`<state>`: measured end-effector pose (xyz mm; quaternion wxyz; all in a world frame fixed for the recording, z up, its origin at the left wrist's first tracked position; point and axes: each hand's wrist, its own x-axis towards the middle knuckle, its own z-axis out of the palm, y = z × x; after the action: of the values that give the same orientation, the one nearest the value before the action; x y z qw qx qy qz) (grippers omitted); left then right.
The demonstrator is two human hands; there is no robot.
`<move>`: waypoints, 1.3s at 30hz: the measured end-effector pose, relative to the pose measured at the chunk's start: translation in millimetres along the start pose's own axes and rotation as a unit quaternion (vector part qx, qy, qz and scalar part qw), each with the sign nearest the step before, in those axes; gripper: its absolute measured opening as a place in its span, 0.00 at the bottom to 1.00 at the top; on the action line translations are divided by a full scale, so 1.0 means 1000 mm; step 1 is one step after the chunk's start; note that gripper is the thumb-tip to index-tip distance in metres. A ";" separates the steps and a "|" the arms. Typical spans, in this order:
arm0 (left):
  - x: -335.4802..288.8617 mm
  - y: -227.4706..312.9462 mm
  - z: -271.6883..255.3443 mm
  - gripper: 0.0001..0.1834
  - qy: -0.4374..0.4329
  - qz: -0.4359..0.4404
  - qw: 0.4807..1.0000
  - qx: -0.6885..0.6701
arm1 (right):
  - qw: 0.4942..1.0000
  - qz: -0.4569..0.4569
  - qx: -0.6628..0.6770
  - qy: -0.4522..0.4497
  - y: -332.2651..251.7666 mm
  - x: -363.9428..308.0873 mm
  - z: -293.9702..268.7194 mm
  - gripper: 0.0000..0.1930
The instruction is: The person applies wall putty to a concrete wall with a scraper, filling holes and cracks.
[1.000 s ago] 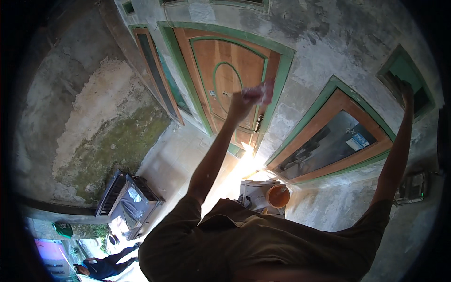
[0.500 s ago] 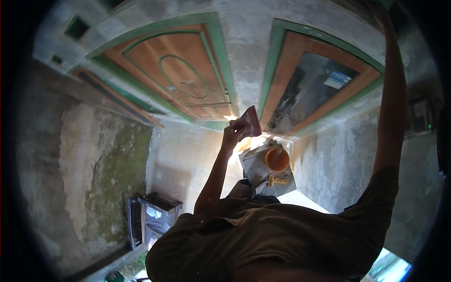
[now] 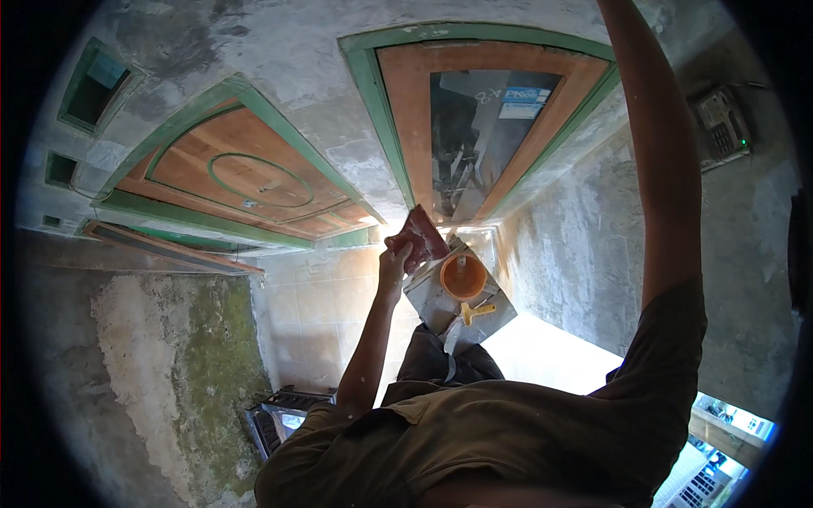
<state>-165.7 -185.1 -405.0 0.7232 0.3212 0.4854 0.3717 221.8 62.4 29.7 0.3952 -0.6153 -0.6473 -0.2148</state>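
My left hand is closed around the edge of a flat reddish-brown plate, with pale smears on its face. The plate is tilted and sits out in front of my body, near the foot of the wall between the two doors. My right arm stretches straight up along the right side and runs out past the top edge. The hand at its end is out of the picture, so whatever it touches is hidden. Below the plate, an orange bucket and a yellow-handled scraper rest on a greyish platform.
Ahead is a patchy grey plastered wall with a glazed door and a wooden door, both green-framed. A keypad phone-like device hangs on the right wall. A mossy wall stands left; a dark-framed piece is below it.
My view has swung, so the doors now appear farther left. The plate in my left hand appears lower and slightly left. My right hand has passed beyond the top edge.
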 end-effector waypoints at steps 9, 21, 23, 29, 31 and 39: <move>-0.011 0.026 0.033 0.14 0.038 0.070 0.990 -0.117 | 0.998 -0.056 -0.002 0.028 -0.016 -0.023 -0.011 0.13; 0.015 -0.047 0.050 0.14 0.005 -0.032 0.995 -0.097 | 0.753 0.468 0.319 -0.334 -0.078 -0.555 0.064 0.23; 0.020 -0.072 0.055 0.17 -0.010 -0.057 0.997 -0.049 | 0.673 0.504 0.407 -0.356 -0.086 -0.591 0.072 0.21; 0.021 -0.165 0.044 0.16 -0.010 -0.124 0.991 0.056 | 0.696 0.527 0.377 -0.310 -0.091 -0.692 0.114 0.11; 0.028 -0.198 0.023 0.13 -0.013 -0.131 0.965 0.226 | 0.667 0.584 0.338 -0.317 -0.092 -0.737 0.127 0.12; 0.065 -0.267 -0.076 0.17 -0.008 -0.193 0.928 0.320 | 0.542 0.751 0.254 -0.278 -0.092 -0.823 0.169 0.09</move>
<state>-160.3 -260.1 -680.5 0.6438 0.4381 0.6256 0.0472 33.8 -337.8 -690.5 0.3522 -0.7788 -0.0528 0.5163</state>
